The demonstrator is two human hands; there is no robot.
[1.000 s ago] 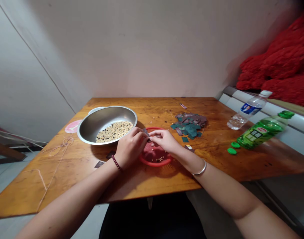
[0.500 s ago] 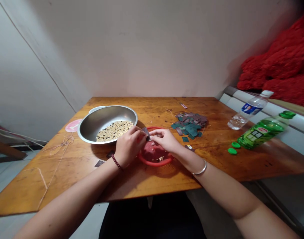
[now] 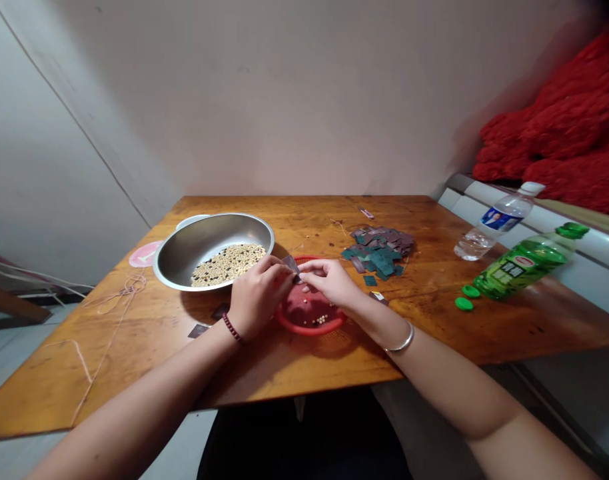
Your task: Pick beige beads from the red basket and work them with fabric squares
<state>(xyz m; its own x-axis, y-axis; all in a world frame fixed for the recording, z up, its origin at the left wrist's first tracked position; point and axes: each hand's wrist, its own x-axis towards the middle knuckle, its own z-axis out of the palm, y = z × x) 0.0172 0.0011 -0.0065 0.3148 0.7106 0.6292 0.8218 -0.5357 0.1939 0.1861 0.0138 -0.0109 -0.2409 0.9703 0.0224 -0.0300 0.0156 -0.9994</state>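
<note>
Dark patch (image 3: pixel 290 263), one: pinched by the fingers (image 3: pixel 274 267) of left hand (image 3: pixel 255 293) and right hand (image 3: pixel 329 281); likely light, limp; hold by edges.

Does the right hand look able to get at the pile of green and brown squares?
Likely yes: the right hand has nothing tall between it and the pile just beyond, though it seems occupied with a small dark piece.

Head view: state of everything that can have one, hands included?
Left hand, pinching dark square
Right hand, at same square, grip unclear
Steel bowl, part-filled with beans
Red basket, few pale beans inside
Square pile, heaped loosely
String, loose, tangled
Clear bottle, capped
Green bottle, capped
</note>
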